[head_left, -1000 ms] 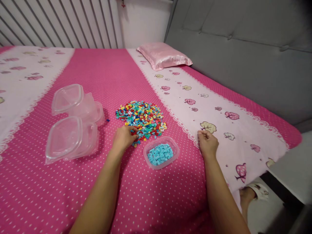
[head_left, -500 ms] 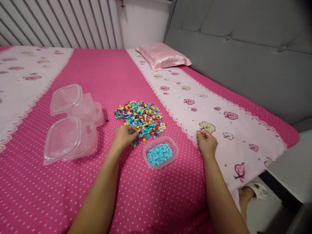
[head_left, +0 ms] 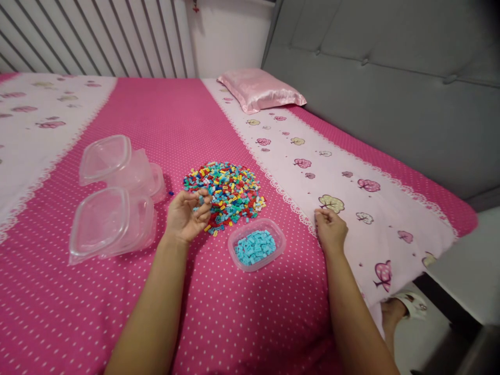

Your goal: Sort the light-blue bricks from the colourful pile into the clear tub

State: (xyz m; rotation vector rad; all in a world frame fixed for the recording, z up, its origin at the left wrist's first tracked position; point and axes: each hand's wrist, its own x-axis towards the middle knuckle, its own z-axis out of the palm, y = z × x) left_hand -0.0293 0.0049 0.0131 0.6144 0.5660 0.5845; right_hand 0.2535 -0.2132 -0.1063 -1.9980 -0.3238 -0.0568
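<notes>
While I lean over the bed (head_left: 242,312), its pink dotted sheet fills the frame, with pale tree-print bands on either side, a slatted wall (head_left: 97,36) at upper left, one satin pillow (head_left: 261,91) at top centre and a grey padded headboard (head_left: 390,78) at upper right.

At left lie two heaps of clear containers (head_left: 113,200); how many are nested in each I cannot tell. One stray dark-blue brick (head_left: 171,193) sits just right of them. My left hand (head_left: 187,216) is turned palm up, its fingertips pinched on a light-blue brick (head_left: 201,199) too small to tell which way it points. It is raised at the left edge of the one pile of mixed bricks (head_left: 226,190).

Below the pile, one small tub (head_left: 281,240) of light-blue bricks lies with its long axis left to right, tilted slightly up to the right. My right hand (head_left: 331,232) rests curled on the lace seam, fingertips together; whether it holds anything I cannot tell.
</notes>
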